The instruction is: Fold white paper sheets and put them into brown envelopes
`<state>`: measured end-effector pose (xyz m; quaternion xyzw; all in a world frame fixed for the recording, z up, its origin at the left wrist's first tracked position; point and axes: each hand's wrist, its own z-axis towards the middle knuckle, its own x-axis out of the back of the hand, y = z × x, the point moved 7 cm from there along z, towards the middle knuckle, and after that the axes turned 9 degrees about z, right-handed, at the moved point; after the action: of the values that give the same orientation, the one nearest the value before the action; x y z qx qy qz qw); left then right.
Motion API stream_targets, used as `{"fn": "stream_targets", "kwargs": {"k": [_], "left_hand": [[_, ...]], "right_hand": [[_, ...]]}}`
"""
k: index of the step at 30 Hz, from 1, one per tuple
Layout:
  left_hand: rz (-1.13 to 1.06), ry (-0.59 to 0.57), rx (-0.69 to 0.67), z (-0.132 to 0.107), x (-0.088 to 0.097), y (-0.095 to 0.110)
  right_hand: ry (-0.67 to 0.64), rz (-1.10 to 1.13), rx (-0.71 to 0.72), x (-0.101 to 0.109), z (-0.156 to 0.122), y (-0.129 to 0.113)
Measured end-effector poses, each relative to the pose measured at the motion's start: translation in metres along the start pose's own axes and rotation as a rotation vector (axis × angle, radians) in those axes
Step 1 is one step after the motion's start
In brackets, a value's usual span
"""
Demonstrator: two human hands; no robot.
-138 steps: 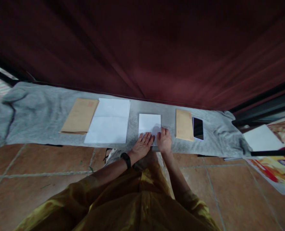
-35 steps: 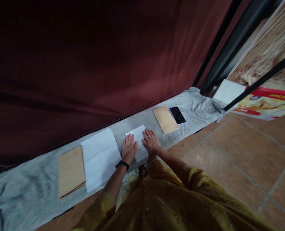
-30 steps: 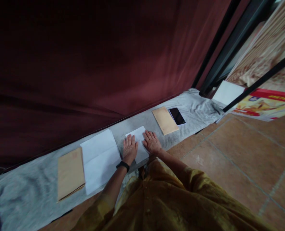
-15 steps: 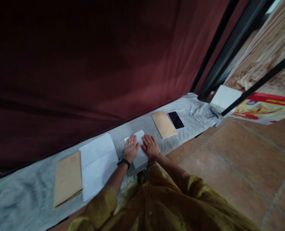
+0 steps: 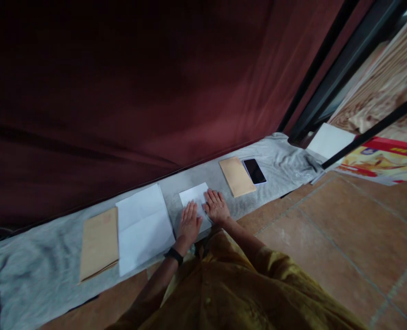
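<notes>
A folded white sheet of paper (image 5: pixel 197 195) lies flat in front of me on the grey cloth. My left hand (image 5: pixel 189 222) rests on its left side, palm down with the fingers stretched out. On its right edge my right hand (image 5: pixel 216 207) lies flat, fingers extended. Neither hand grips anything; the palms cover part of the paper. Left of it is a stack of larger white sheets (image 5: pixel 143 229) with a crease across the top one. Brown envelopes (image 5: pixel 100 245) lie beyond that at the far left, and another brown envelope (image 5: pixel 236 176) is to the right of my hands.
A phone (image 5: pixel 254 171) with a dark screen lies beside the right envelope. The narrow surface is covered with grey cloth (image 5: pixel 34 270), and a dark red curtain (image 5: pixel 148 91) hangs behind it. At right are a black bar (image 5: pixel 378 126), a colourful box (image 5: pixel 385 160) and tiled floor (image 5: pixel 330 233).
My left hand has slid toward me down the paper, uncovering its far left part. The right hand has stayed nearly in place. The view has shifted slightly.
</notes>
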<state>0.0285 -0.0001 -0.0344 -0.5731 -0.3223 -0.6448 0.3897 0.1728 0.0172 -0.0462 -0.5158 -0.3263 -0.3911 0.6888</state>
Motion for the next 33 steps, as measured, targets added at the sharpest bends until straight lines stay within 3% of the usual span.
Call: {"fn": "stream_targets", "kwargs": {"k": [4,9,25,33], "left_hand": [[-0.009,-0.049,-0.062,-0.028,0.000,0.023],[0.017,-0.094,-0.146,-0.045,0.004,0.027],[-0.013,-0.136,-0.124,-0.041,0.012,0.024],[-0.043,-0.153,-0.114,-0.041,0.012,0.025]], "right_hand": [[-0.018,-0.010,0.006,-0.001,-0.001,0.001],[-0.033,-0.004,0.001,-0.002,0.000,0.002],[-0.043,0.016,0.018,0.005,-0.002,-0.002],[-0.160,0.055,0.203,0.005,-0.040,-0.025]]}}
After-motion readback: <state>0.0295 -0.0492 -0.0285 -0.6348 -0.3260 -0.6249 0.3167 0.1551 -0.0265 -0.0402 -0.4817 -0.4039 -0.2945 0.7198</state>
